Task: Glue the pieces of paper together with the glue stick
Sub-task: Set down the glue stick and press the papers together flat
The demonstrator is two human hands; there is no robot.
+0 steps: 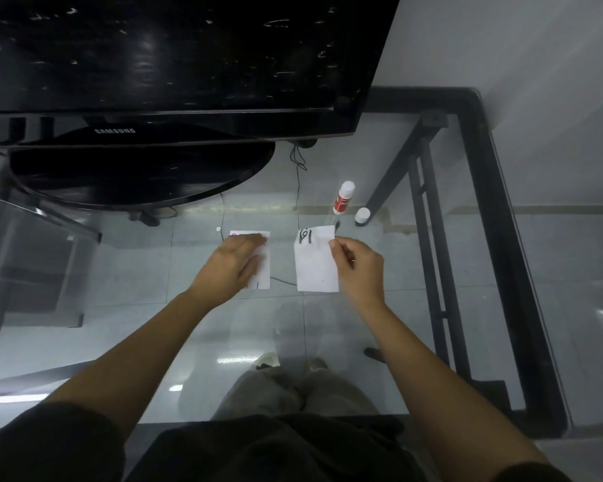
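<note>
Glass forms the bench [415, 273], with a black monitor [174, 64] standing at its far side. Left hand [232, 264] lies flat, fingers together, pressing one paper piece [263, 269] down. Right hand [357, 264] has its fingers pinched on the edge of the other paper piece [314, 266]. Beyond it stands the uncapped glue stick [343, 198], its white cap [362, 215] just beside.
</note>
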